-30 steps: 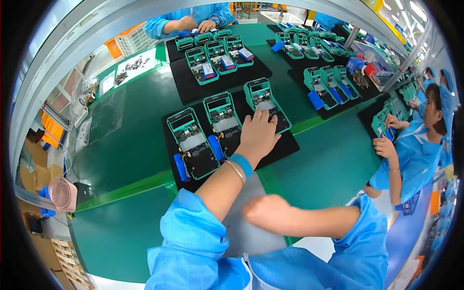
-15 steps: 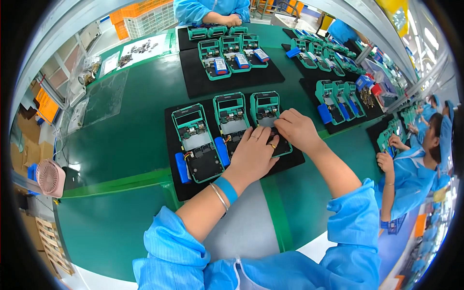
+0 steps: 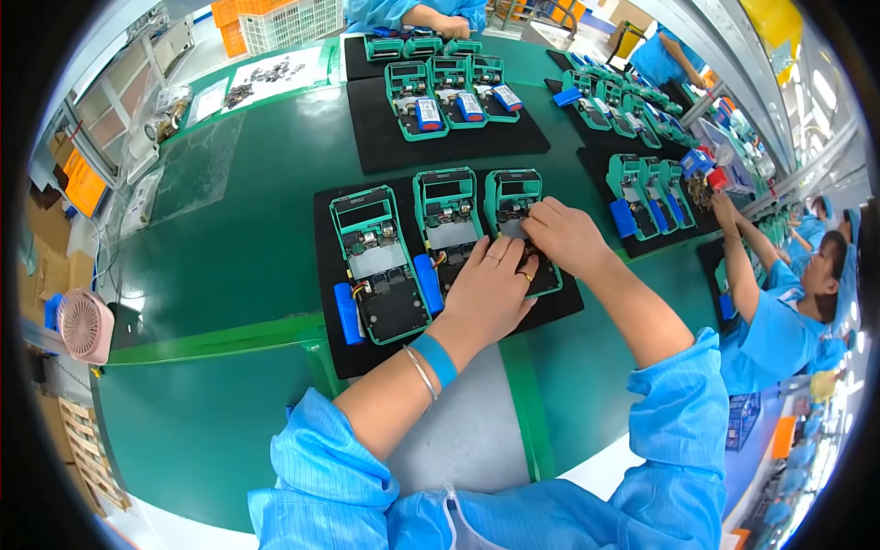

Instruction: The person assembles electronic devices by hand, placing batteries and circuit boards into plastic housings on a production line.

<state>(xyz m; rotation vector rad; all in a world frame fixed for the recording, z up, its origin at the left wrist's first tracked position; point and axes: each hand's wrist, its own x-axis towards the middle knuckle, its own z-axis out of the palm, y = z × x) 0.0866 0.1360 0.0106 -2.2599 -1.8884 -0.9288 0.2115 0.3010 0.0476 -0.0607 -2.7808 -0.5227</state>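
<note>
In the head view, the rightmost open green plastic device shell (image 3: pixel 518 220) lies on a matte black rectangular mat (image 3: pixel 330 339), its circuit board exposed. The left hand (image 3: pixel 490 289) rests flat on it, fingers spread, gripping nothing. The right hand (image 3: pixel 564 234) curls over its middle; whether it pinches anything cannot be told. Bare smooth green table (image 3: pixel 229 247) opens leftward. Two matching shells (image 3: pixel 380 266) with blue cylindrical batteries (image 3: pixel 346 313) lie beside.

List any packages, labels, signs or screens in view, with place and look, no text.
Clear plastic bags: far left of the table, flat, glossy.
White sheet: far left, rectangular, small dark parts on it.
White crate: beyond the sheet, latticed.
Cardboard boxes: left edge, brown.
Screens: none lit.
</note>
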